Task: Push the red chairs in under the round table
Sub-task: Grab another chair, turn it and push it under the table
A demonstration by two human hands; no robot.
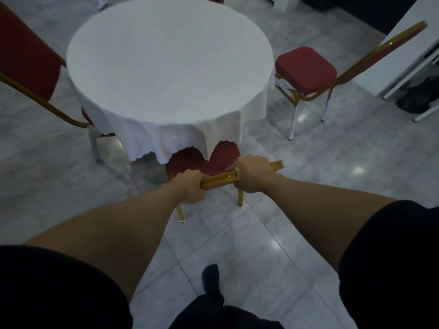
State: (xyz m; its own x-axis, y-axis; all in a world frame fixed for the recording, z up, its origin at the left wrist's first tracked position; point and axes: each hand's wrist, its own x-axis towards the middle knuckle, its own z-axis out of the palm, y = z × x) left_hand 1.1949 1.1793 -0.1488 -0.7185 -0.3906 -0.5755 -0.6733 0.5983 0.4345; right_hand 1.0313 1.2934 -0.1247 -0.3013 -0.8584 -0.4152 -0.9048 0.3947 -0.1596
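Note:
A round table (169,62) under a white cloth fills the middle. Right in front of me stands a red chair (190,162) with a gold frame; its seat lies partly under the hanging cloth. My left hand (190,186) and my right hand (251,173) both grip the gold top rail of its back. A second red chair (306,70) stands at the table's right, its seat clear of the table edge. A third red chair (26,51) is at the left, seat tucked under the cloth.
Pale glossy floor tiles (308,186) surround the table. A white wall or panel (408,51) and dark bags (418,96) lie at the far right. My dark shoe (210,279) is on the floor below my arms.

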